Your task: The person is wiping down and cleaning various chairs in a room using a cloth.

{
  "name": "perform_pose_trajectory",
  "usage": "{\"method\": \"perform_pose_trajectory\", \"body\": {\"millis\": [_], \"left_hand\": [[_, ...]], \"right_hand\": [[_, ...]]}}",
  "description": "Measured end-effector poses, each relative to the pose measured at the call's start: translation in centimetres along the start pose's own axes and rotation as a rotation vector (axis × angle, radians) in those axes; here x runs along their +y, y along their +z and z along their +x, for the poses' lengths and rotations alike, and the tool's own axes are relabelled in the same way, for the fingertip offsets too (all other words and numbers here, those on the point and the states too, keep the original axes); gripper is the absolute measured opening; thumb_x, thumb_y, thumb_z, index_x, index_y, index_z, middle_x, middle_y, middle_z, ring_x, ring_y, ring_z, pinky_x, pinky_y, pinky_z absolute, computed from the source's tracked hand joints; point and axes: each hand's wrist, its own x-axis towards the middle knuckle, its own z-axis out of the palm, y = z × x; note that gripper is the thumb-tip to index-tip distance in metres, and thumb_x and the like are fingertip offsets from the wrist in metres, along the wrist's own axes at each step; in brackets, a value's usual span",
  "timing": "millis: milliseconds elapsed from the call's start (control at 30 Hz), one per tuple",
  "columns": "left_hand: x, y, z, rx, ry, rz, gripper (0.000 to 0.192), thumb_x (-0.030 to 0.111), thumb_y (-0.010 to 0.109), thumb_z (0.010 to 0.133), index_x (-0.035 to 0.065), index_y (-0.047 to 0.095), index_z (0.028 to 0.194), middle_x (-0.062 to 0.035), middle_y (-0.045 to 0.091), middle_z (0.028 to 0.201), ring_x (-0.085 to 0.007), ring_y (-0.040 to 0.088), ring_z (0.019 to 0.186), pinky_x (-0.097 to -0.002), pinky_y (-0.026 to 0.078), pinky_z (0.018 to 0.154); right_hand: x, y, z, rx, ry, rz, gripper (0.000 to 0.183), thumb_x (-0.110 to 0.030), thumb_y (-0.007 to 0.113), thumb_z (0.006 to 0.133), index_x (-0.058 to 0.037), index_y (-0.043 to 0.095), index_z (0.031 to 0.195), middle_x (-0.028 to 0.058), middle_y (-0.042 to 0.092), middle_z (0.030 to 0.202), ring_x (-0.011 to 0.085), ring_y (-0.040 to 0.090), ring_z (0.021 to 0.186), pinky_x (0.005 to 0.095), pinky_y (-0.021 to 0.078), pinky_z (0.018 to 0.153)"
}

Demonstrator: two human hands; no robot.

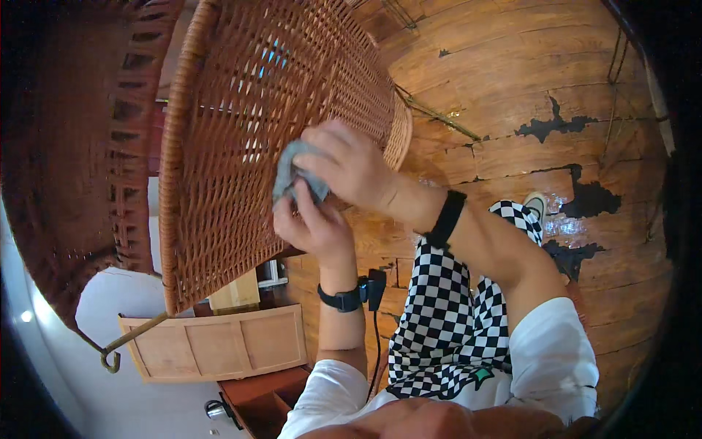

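Note:
A crumpled grey-blue cloth [293,164] is bunched between my two hands, in front of a large brown wicker panel [258,110] with a thick wrapped rim. My right hand [348,159] grips the cloth from above and to the right, a dark band around its wrist. Below it, my left hand [315,222] pinches the lower edge of the cloth between thumb and fingers. Whether the cloth touches the weave cannot be told. Beyond the rim, a darker woven piece [60,142] with an openwork border fills the upper left.
A rod ending in a hook [112,359] juts out at the lower left. Behind stand a pale wooden panelled piece [219,343] and a reddish-brown cabinet [263,398]. Dark worn patches [592,197] mark the wood-look floor [493,71]. A thin metal leg [444,118] reaches across it.

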Motion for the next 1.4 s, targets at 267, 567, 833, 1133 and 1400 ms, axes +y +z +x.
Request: {"method": "perform_pose_trajectory", "body": {"millis": [267, 567, 833, 1133, 1400], "left_hand": [[7.0, 7.3, 7.8, 0.008, 0.157, -0.012, 0.027, 0.009, 0.056, 0.078, 0.0114, 0.061, 0.105, -0.0116, 0.055, 0.103, -0.0296, 0.053, 0.092, -0.0395, 0.044, 0.073], [5.6, 4.8, 7.4, -0.174, 0.225, -0.029, 0.028, 0.009, 0.056, 0.079, 0.0089, 0.060, 0.106, -0.0108, 0.055, 0.104, -0.0274, 0.055, 0.090, -0.0369, 0.045, 0.071], [-2.4, -2.9, -1.0, -0.265, 0.209, 0.153, 0.028, 0.008, 0.057, 0.079, 0.0129, 0.063, 0.105, -0.0098, 0.055, 0.103, -0.0282, 0.054, 0.088, -0.0383, 0.043, 0.073], [-3.8, -3.3, -3.9, -0.187, 0.154, 0.187, 0.021, 0.004, 0.058, 0.079, 0.0107, 0.065, 0.098, -0.0087, 0.055, 0.101, -0.0266, 0.055, 0.081, -0.0374, 0.044, 0.068], [2.8, 3.4, 2.2, -0.186, 0.187, 0.054, 0.028, 0.008, 0.059, 0.079, 0.0118, 0.062, 0.106, -0.0089, 0.055, 0.103, -0.0256, 0.056, 0.084, -0.0361, 0.043, 0.065]], "right_hand": [[9.6, -3.0, 3.4, 0.139, 0.240, -0.058, 0.027, 0.006, 0.057, 0.070, -0.0048, 0.055, 0.095, 0.0139, 0.054, 0.098, 0.0323, 0.055, 0.089, 0.0358, 0.0476, 0.073], [7.4, -1.7, 1.1, 0.136, 0.446, 0.075, 0.029, 0.008, 0.056, 0.068, -0.0038, 0.054, 0.094, 0.0151, 0.054, 0.092, 0.0357, 0.053, 0.088, 0.0407, 0.0442, 0.075], [-1.6, 0.5, -4.9, -0.078, 0.354, 0.195, 0.031, -0.005, 0.060, 0.070, -0.0060, 0.055, 0.100, 0.0153, 0.052, 0.102, 0.0343, 0.052, 0.093, 0.0393, 0.0463, 0.080], [-2.2, 0.6, -6.0, -0.310, 0.197, 0.273, 0.032, -0.010, 0.065, 0.065, -0.0054, 0.057, 0.096, 0.0144, 0.052, 0.105, 0.0309, 0.053, 0.096, 0.0350, 0.0489, 0.081], [5.2, -0.9, -2.5, 0.124, 0.320, 0.008, 0.024, 0.003, 0.059, 0.069, -0.0069, 0.057, 0.091, 0.0126, 0.052, 0.091, 0.0322, 0.055, 0.083, 0.0387, 0.0486, 0.070]]}}
